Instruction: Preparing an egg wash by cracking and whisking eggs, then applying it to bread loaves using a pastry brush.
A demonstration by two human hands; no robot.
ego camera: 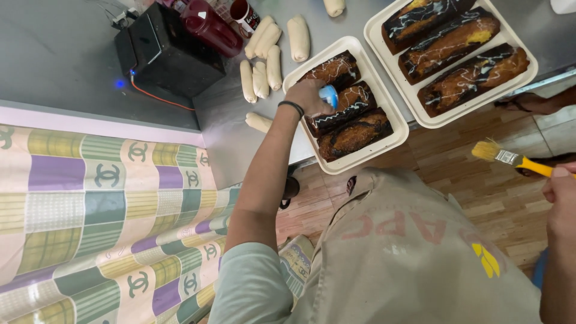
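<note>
Over the nearer tray (384,151) of dark loaf cakes (354,133) the left hand (307,96) grips a small blue tool (329,96), while the right hand (561,195) clasps a yellow-handled pastry brush (507,157) well apart.

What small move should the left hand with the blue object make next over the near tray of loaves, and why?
Probably shift the left hand and its small blue object toward the nearest dark loaf in the white rectangular tray; that loaf shows almost no white drizzle, unlike the two behind it.
</note>
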